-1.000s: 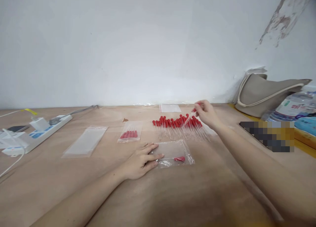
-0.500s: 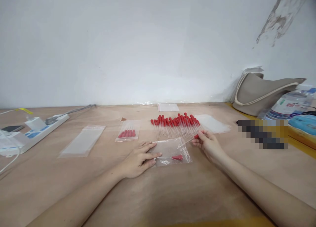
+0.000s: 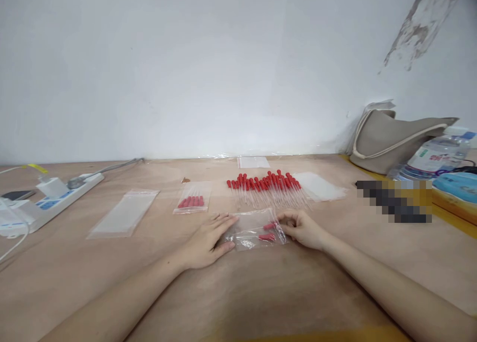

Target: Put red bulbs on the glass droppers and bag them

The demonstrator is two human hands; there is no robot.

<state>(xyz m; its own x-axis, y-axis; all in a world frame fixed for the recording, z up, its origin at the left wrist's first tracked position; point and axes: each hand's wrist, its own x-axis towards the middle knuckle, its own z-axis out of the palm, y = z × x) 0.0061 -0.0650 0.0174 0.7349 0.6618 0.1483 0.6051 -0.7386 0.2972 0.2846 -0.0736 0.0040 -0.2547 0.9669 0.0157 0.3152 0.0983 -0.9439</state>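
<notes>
A clear plastic zip bag (image 3: 253, 223) lies flat in front of me, with its mouth to the right. Inside it is a dropper (image 3: 267, 237) with a red bulb, its thin tube pointing left. A second red-bulbed dropper (image 3: 270, 226) lies just behind it, mostly within the bag. My right hand (image 3: 300, 229) is at the bag's mouth, fingers pinched at the bulb end of this second dropper; the fingertips are partly hidden by the film. My left hand (image 3: 208, 241) rests flat on the bag's left end, fingers spread.
Behind the bag lies a pile of red-bulbed droppers (image 3: 264, 184). A filled bag of droppers (image 3: 192, 198) is left of it. Flat bags (image 3: 124, 214) lie farther left, more bags (image 3: 320, 185) at right. A power strip (image 3: 63, 198) and a water bottle (image 3: 432, 158) flank the table.
My right hand has moved left and toward me, bringing the second dropper into the bag. My left index finger has drawn back from the bag's middle; that hand otherwise stays put.
</notes>
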